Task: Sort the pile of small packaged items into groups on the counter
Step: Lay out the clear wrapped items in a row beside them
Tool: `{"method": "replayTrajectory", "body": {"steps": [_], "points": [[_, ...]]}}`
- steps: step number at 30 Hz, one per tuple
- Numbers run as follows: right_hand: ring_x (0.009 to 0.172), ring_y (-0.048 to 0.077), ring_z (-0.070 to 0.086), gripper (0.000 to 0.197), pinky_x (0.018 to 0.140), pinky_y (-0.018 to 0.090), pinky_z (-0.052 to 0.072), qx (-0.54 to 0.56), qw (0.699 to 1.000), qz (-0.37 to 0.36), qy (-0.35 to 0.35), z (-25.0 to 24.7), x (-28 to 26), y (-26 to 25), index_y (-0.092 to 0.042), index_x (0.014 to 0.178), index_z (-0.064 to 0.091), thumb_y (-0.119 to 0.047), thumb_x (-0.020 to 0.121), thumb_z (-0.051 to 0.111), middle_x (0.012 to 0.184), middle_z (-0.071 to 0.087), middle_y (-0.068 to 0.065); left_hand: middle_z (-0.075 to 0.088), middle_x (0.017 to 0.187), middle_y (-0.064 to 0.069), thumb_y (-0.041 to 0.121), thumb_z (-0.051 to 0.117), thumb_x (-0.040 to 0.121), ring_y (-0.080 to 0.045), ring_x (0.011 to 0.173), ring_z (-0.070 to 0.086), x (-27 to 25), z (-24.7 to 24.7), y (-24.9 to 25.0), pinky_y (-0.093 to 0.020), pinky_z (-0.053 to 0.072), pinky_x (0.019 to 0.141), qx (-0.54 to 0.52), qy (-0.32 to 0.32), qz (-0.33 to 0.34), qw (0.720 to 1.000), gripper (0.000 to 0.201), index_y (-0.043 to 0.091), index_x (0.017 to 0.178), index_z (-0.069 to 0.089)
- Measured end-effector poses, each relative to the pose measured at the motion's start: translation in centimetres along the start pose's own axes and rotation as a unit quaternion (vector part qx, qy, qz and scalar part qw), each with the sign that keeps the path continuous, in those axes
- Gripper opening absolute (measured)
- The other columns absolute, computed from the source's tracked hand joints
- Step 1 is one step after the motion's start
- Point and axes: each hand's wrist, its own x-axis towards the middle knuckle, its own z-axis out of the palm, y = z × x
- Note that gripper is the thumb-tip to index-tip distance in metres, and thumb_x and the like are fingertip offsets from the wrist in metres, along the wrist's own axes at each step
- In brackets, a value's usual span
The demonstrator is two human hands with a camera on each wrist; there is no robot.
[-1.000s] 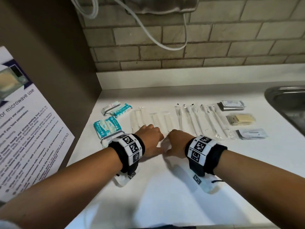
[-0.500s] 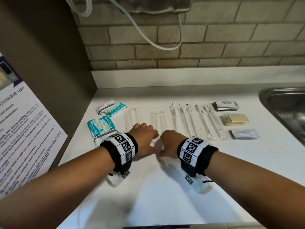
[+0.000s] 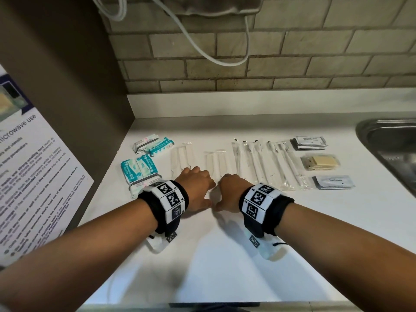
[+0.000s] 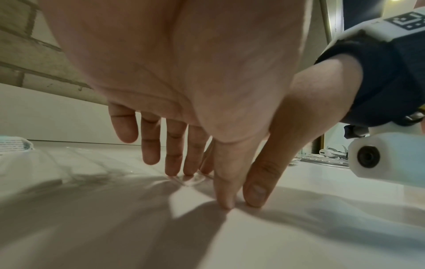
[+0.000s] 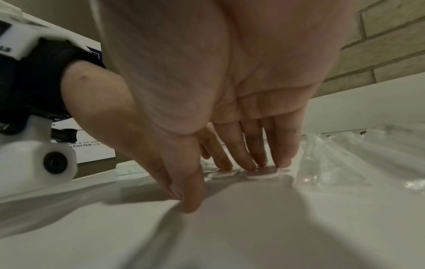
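Observation:
Sorted items lie in a row on the white counter (image 3: 225,255): teal packets (image 3: 137,170), clear-wrapped white pieces (image 3: 216,159), wrapped toothbrushes (image 3: 265,163), dark sachets (image 3: 309,143), a yellow wrapped item (image 3: 319,162) and a toothpaste sachet (image 3: 333,182). My left hand (image 3: 194,179) and right hand (image 3: 229,181) sit side by side at the near ends of the white pieces. In the left wrist view the left hand (image 4: 202,187) has straight fingers touching a clear wrapper (image 4: 190,180). The right hand (image 5: 220,185) presses its fingertips on clear wrap (image 5: 253,173). Both thumbs touch the counter.
A steel sink (image 3: 391,149) is set into the counter at the right. A brown cabinet side with a microwave notice (image 3: 27,176) bounds the left. A brick wall (image 3: 292,52) with a hanging white cable (image 3: 202,49) stands behind. Bare counter lies in front of the hands.
Both hands stay side by side on the wrapped white pieces. Only the head view has shifted a little.

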Motion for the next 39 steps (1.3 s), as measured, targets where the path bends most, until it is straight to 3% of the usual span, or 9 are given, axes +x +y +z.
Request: {"method": "replayTrajectory", "body": {"steps": [7, 12, 17, 21, 27, 31, 39], "points": [[0.11, 0.025, 0.055, 0.047, 0.084, 0.033, 0.049, 0.003, 1.0, -0.001, 0.006, 0.2, 0.1, 0.2, -0.009, 0.117, 0.058, -0.037, 0.082, 0.072, 0.116, 0.054, 0.008, 0.051, 0.125, 0.002, 0.053, 0.056, 0.085, -0.024, 0.117, 0.042, 0.1, -0.1, 0.1, -0.039, 0.032, 0.098, 0.003, 0.002, -0.003, 1.0, 0.052, 0.026, 0.129, 0.053], [0.117, 0.026, 0.047, 0.046, 0.095, 0.038, 0.048, -0.018, 1.0, -0.017, 0.008, 0.3, 0.5, 0.5, -0.011, 0.119, 0.059, -0.038, 0.083, 0.067, 0.12, 0.05, 0.009, 0.053, 0.122, 0.002, 0.053, 0.058, 0.084, -0.022, 0.113, 0.042, -0.1, -0.2, -0.5, -0.037, 0.031, 0.094, -0.027, 0.031, -0.006, 0.999, 0.049, 0.027, 0.125, 0.054], [0.123, 0.027, 0.044, 0.053, 0.101, 0.04, 0.045, -0.03, 0.998, -0.047, 0.021, 0.1, 1.2, 0.0, -0.017, 0.134, 0.052, -0.036, 0.086, 0.061, 0.129, 0.049, 0.007, 0.048, 0.137, 0.004, 0.054, 0.058, 0.084, -0.022, 0.125, 0.039, -0.1, -0.6, -2.4, -0.037, 0.029, 0.102, -0.068, 0.04, -0.056, 0.995, 0.064, 0.025, 0.14, 0.046], [0.122, 0.025, 0.047, 0.051, 0.099, 0.04, 0.047, -0.041, 0.998, -0.052, 0.009, 0.0, 1.8, -0.8, -0.016, 0.128, 0.055, -0.037, 0.083, 0.065, 0.126, 0.055, 0.005, 0.046, 0.144, 0.003, 0.055, 0.055, 0.085, -0.024, 0.131, 0.035, 0.1, 0.0, -3.6, -0.04, 0.027, 0.108, -0.037, 0.011, -0.082, 0.996, 0.063, 0.022, 0.138, 0.048], [0.102, 0.022, 0.063, 0.045, 0.088, 0.038, 0.056, -0.028, 0.998, -0.031, -0.045, 0.1, 2.5, -0.9, -0.023, 0.114, 0.068, -0.044, 0.074, 0.073, 0.11, 0.064, -0.001, 0.042, 0.148, 0.004, 0.054, 0.05, 0.088, -0.026, 0.139, 0.026, -0.8, 0.7, -3.7, -0.041, 0.021, 0.11, -0.006, 0.012, -0.04, 0.999, 0.057, 0.022, 0.135, 0.049], [0.1, 0.021, 0.064, 0.041, 0.087, 0.038, 0.056, -0.035, 0.998, -0.029, -0.048, 0.2, 2.9, -0.9, -0.024, 0.107, 0.069, -0.046, 0.073, 0.073, 0.107, 0.065, -0.001, 0.04, 0.15, 0.005, 0.057, 0.049, 0.088, -0.024, 0.139, 0.027, -1.3, 1.2, -3.6, -0.04, 0.022, 0.11, 0.001, 0.021, -0.018, 1.0, 0.061, 0.024, 0.14, 0.046], [0.096, 0.02, 0.064, 0.036, 0.085, 0.038, 0.057, -0.038, 0.998, -0.023, -0.05, 0.3, 3.0, -1.0, -0.024, 0.104, 0.07, -0.043, 0.073, 0.073, 0.103, 0.064, -0.001, 0.05, 0.142, 0.006, 0.059, 0.05, 0.085, -0.022, 0.13, 0.038, -1.6, 1.7, -3.4, -0.041, 0.026, 0.108, -0.017, 0.02, -0.003, 1.0, 0.059, 0.026, 0.134, 0.052]]}}
